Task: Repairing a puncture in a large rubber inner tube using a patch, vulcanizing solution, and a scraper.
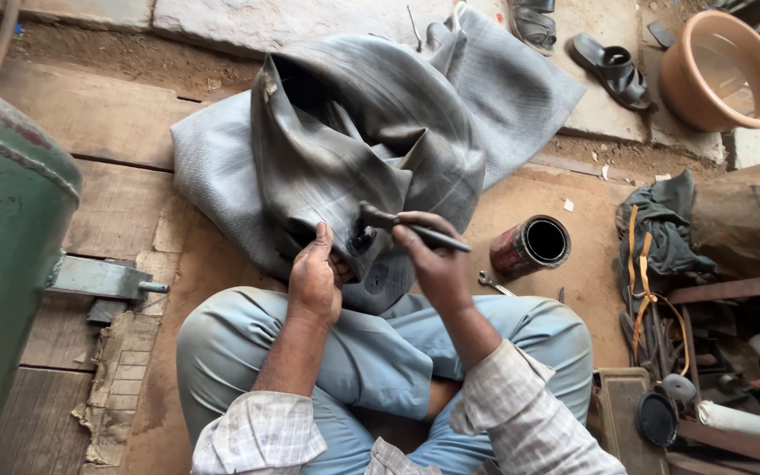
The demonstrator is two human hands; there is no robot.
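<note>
From your head camera, the rubber inner tube [353, 132] lies folded in a heap on the wooden floor just ahead of your crossed legs, draped toward your lap. It looks soft, floppy and fairly heavy, so pinch a fold close to the spot you work on. It is dark grey, creased and dusty. Your left hand [314, 280] is closed, pressing a fold down. Your right hand [435, 264] is wrapped around a dark metal tool [411, 227], its head against the rubber.
</note>
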